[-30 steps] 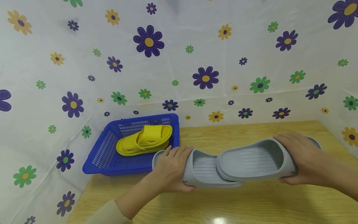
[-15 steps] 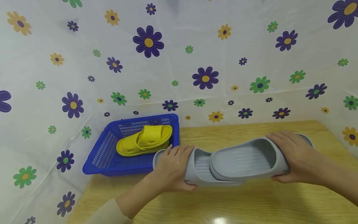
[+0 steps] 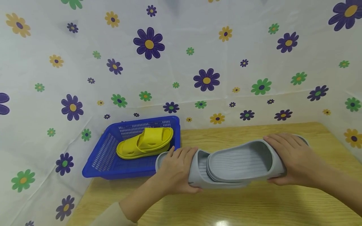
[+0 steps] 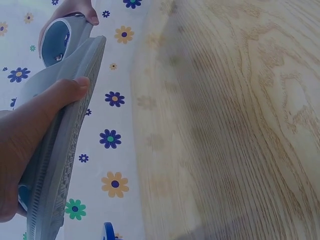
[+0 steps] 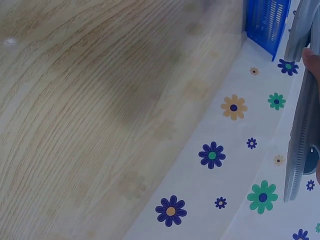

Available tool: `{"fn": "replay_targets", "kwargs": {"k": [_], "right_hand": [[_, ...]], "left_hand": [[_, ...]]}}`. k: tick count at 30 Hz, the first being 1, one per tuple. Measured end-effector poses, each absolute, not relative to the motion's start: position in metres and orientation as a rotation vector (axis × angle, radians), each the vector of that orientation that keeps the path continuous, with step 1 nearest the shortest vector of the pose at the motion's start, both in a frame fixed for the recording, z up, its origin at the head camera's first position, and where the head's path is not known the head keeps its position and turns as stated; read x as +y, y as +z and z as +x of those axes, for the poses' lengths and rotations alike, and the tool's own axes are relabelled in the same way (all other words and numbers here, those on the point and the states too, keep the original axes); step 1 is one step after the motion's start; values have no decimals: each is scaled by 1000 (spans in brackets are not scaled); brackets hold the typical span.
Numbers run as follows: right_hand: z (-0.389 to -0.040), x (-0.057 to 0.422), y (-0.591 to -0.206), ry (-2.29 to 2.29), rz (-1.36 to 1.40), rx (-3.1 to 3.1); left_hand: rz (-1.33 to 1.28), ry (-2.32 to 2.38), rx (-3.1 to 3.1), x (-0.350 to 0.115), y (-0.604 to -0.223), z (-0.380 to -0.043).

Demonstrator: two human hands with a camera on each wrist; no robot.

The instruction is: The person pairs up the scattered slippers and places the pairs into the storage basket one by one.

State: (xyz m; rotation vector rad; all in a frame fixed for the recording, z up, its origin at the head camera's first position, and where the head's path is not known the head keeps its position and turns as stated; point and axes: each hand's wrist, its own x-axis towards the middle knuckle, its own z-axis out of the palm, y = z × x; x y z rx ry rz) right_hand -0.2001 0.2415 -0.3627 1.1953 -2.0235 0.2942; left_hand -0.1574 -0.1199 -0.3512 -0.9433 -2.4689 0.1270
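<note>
Two grey slippers are held in the air above the table, one in each hand. My left hand (image 3: 176, 171) grips the left slipper (image 3: 203, 180) around its strap, thumb on the sole edge in the left wrist view. My right hand (image 3: 294, 158) grips the right slipper (image 3: 240, 161) around its strap. The right slipper's end overlaps the inside of the left one and hides part of it. In the right wrist view only the edge of a grey slipper (image 5: 300, 135) and a bit of the hand show.
A blue plastic basket (image 3: 104, 163) stands at the table's left, close behind my left hand. Inside lies a yellow slipper (image 3: 144, 142), with another yellow piece partly visible beneath it. The wooden table (image 3: 226, 204) meets a flower-printed cloth (image 3: 175, 62) at the back and sides.
My right hand has moved left with its slipper, which now overlaps the left slipper more. The left hand has shifted very slightly right. The basket has stayed in place.
</note>
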Motion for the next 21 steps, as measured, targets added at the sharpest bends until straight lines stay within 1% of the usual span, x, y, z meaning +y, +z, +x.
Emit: {"fn": "replay_targets", "kwargs": {"k": [10, 21], "right_hand": [[-200, 230, -364, 299, 1196, -2008], [-192, 232, -370, 347, 1194, -2093]], "left_hand": [[-932, 87, -2505, -118, -355, -157], [-950, 96, -2503, -111, -362, -158]]}}
